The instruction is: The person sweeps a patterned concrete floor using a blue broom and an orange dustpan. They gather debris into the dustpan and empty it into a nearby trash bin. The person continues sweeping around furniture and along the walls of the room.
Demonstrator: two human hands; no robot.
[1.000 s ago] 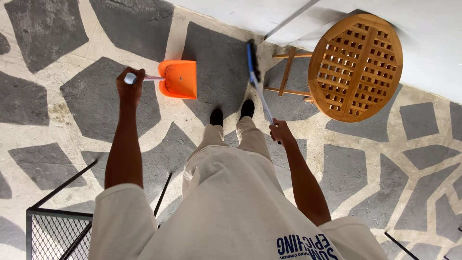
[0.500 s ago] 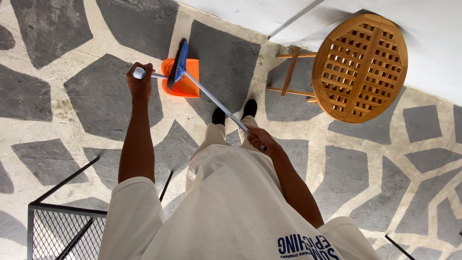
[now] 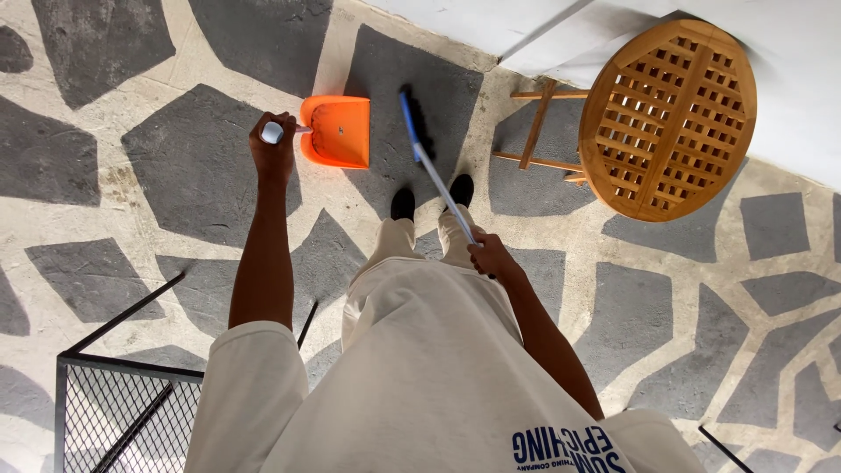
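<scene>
Lying all across the picture: a floor (image 3: 79, 263) of pale cement with big dark grey stones. Sitting on it in the upper middle, an orange dustpan (image 3: 337, 131). Just right of it, a broom head (image 3: 412, 109) touching down. Standing at the upper right, a round wooden stool (image 3: 667, 118). Resting in the lower left corner, a black wire rack (image 3: 123, 407).

Grey-patched stone floor (image 3: 175, 175), slatted wooden table (image 3: 670, 118).

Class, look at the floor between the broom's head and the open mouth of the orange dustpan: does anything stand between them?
Nothing visible does. The broom's head sits just right of the orange dustpan, with only bare stone floor between them. The wooden stool stands off to the right, outside that gap.
</scene>
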